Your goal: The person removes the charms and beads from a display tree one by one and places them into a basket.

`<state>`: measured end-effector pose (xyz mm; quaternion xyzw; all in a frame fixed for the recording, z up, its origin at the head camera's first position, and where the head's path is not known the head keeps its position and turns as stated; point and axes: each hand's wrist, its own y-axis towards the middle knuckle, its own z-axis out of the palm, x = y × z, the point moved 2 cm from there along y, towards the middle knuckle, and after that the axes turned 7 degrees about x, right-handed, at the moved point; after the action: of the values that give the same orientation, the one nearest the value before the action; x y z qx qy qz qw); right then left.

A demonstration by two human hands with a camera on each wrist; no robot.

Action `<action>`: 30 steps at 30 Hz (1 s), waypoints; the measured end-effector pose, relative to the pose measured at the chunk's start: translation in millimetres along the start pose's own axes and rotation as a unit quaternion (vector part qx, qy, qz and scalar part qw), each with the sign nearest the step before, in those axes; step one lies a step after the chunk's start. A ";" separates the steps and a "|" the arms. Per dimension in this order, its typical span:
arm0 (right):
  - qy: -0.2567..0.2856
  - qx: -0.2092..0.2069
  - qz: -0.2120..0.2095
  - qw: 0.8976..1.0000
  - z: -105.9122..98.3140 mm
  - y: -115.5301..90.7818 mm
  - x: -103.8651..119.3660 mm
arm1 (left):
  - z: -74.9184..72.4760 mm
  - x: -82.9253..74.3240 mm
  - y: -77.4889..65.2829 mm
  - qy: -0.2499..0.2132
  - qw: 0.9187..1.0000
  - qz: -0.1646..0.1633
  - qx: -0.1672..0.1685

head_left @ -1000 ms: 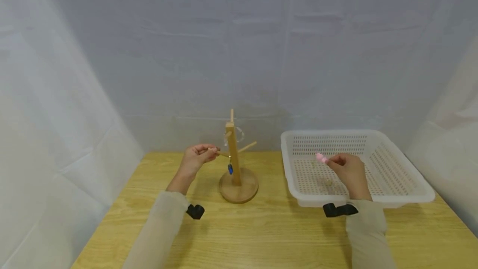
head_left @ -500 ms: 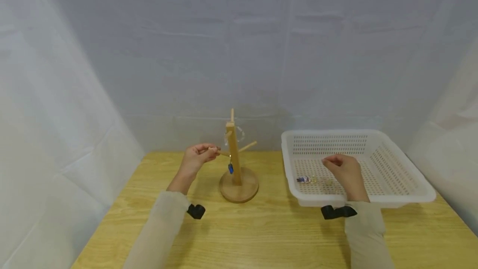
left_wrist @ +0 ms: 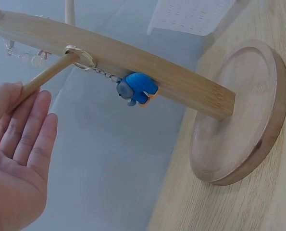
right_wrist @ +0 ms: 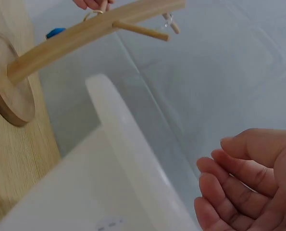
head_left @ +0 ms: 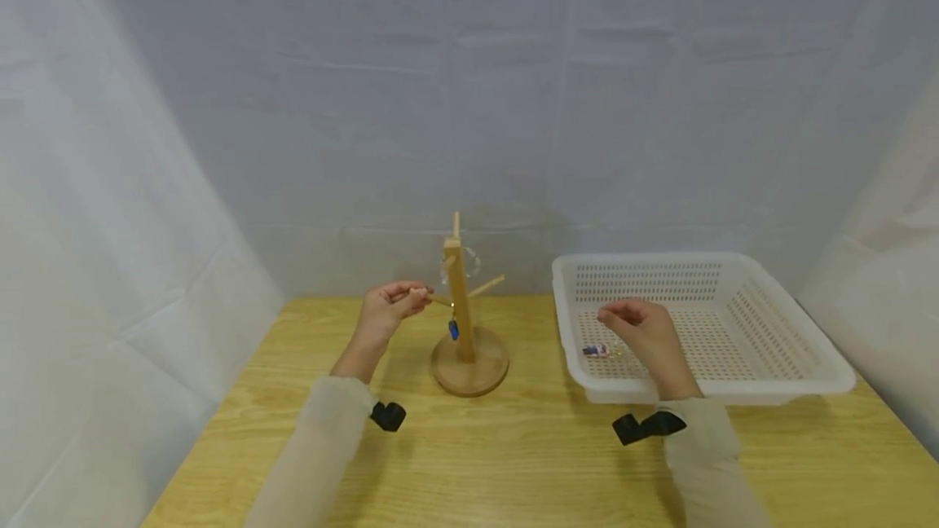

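Note:
In the head view my left hand pinches the tip of a lower peg on a wooden stand. Around that peg loops the gold split ring of a keychain. Its short chain bears a small blue and grey animal figure, hanging beside the post. My right hand hovers over the white basket, fingers loosely curled and nothing between them, as the right wrist view also shows. Below its fingertips, a keychain with a small blue and white figure lies on the basket floor.
A clear beaded bracelet hangs from the stand's upper part. Another peg juts to the right. The stand's round base rests on the wooden table, left of the basket. White cloth encloses the table behind and at both sides.
My right hand has let go of a small pinkish thing, and the blue and white keychain now shows in the basket. That hand has since shifted left. My left hand stays on the peg.

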<state>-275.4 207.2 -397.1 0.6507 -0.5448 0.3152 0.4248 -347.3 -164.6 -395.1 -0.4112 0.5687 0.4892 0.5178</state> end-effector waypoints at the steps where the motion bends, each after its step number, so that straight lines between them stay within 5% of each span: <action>1: 0.003 0.004 -0.005 1.000 1.6 -0.5 1.6 | 0.8 0.1 -0.2 -0.002 1.000 0.001 -0.004; 13: 0.082 0.045 -0.025 0.995 25.9 -7.5 12.5 | 5.8 -2.4 -5.2 0.002 1.000 0.010 -0.026; 30: 0.038 0.104 -0.118 0.987 68.5 -20.7 18.8 | 13.9 5.4 -21.4 0.005 0.996 0.056 -0.071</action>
<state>-254.8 138.4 -415.2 0.7385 -0.4115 0.3423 0.4100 -324.5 -154.6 -403.0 -0.4170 0.5568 0.5548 0.4564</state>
